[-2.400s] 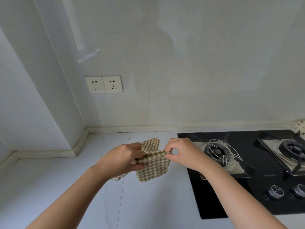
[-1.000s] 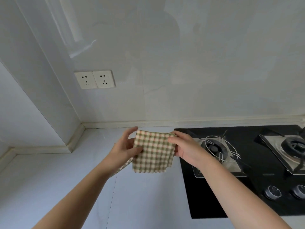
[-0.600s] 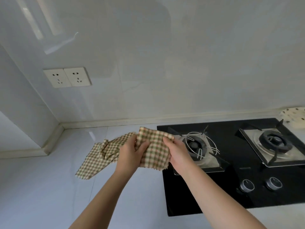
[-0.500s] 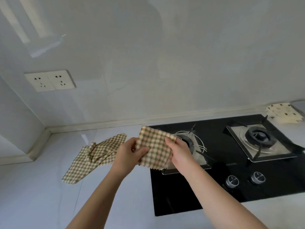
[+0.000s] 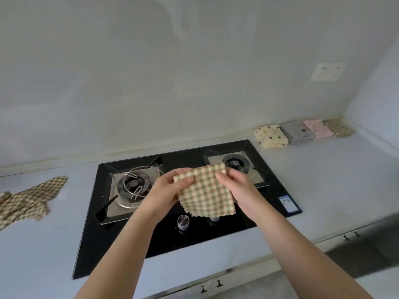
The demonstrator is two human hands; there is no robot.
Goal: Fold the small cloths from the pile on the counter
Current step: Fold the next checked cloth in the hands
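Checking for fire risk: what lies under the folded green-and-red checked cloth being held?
The black glass gas hob. A silver knob peeks below the folded checked cloth, mostly covered; the hob surface behind it is hidden.

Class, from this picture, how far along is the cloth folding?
Done: a row of folded cloths at the far right. In hand: left hand and right hand pinch a folded green-and-beige checked cloth above the black hob. Left: loose checked cloths at left.

My left hand (image 5: 167,187), right hand (image 5: 237,186): two. One checked cloth (image 5: 205,190) held. Four folded cloth stacks (image 5: 271,135). One hob (image 5: 194,240), two burners (image 5: 132,186), two knobs (image 5: 183,222), one socket (image 5: 327,71). Loose heap (image 5: 28,197): count unclear.
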